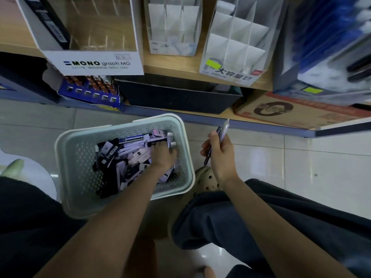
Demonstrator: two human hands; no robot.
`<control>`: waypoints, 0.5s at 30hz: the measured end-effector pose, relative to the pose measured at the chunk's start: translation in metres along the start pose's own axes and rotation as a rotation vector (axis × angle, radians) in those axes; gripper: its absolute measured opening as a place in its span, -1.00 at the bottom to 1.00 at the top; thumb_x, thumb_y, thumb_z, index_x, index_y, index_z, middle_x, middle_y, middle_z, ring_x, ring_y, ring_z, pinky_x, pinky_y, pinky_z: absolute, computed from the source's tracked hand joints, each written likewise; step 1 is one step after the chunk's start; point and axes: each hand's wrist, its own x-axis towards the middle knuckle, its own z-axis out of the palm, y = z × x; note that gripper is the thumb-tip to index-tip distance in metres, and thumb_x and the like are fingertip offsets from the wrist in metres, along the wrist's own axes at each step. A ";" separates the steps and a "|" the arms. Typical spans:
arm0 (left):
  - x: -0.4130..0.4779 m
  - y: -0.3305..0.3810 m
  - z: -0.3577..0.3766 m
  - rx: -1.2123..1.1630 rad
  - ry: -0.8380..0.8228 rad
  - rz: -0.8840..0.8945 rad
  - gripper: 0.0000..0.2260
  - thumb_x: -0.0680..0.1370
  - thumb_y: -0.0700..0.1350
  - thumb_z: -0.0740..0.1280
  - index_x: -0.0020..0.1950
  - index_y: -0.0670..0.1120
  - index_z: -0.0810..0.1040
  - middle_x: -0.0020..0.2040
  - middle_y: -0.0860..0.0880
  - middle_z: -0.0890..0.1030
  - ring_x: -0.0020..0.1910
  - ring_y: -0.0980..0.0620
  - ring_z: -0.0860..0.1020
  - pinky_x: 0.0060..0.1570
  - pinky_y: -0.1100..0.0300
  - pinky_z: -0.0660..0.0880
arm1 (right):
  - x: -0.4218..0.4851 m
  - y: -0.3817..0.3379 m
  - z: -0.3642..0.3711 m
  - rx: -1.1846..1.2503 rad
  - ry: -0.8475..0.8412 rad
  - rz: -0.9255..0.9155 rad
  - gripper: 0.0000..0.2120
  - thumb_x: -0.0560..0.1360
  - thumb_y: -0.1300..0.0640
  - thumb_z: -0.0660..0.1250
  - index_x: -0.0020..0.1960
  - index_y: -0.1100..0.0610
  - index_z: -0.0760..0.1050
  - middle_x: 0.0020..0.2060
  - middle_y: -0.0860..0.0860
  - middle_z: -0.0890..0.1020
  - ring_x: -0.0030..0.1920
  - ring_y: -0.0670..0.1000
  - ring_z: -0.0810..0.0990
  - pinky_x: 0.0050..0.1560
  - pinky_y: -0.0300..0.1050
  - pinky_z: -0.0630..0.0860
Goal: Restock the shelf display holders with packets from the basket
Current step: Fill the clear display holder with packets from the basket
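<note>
Left hand (163,156) half-hidden in basket (76,167) packets (128,157); right hand (219,155) grips pens (224,128).

Glossy pale floor tiles (301,157) run beneath a wooden shelf (171,64) edged in blue-grey.

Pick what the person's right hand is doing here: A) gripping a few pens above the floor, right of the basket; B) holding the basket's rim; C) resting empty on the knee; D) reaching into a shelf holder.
A: the right hand grips slim pens whose tips stick out above the fingers, clear of the basket, where the left hand reaches among the packets.
</note>
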 end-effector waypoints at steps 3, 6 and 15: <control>-0.004 0.007 -0.001 0.105 0.012 -0.017 -0.68 0.61 -0.12 0.13 0.10 -0.38 0.47 0.10 -0.31 0.51 0.16 -0.20 0.40 0.14 0.05 0.21 | 0.000 0.000 0.002 0.006 -0.003 0.009 -0.83 0.62 0.08 0.14 -0.11 0.11 0.40 -0.39 -0.05 0.50 -0.41 -0.12 0.48 -0.30 -0.19 0.48; -0.010 0.009 -0.008 -0.152 0.027 0.092 -0.78 0.59 -0.15 0.14 0.11 -0.27 0.44 -0.14 -0.25 0.49 -0.09 -0.16 0.43 -0.02 0.06 0.32 | 0.001 0.000 0.004 0.024 -0.018 0.016 -0.83 0.62 0.09 0.14 -0.11 0.10 0.40 -0.39 -0.04 0.50 -0.42 -0.14 0.48 -0.29 -0.24 0.49; -0.028 -0.027 -0.071 -0.339 -0.070 0.135 -0.80 0.60 -0.23 0.21 0.22 -0.19 0.35 -0.25 -0.06 0.42 -0.33 0.06 0.37 -0.31 0.33 0.37 | 0.000 0.003 0.013 -0.008 -0.047 0.005 -0.84 0.62 0.10 0.13 -0.10 0.09 0.40 -0.38 -0.02 0.48 -0.39 -0.10 0.46 -0.27 -0.20 0.47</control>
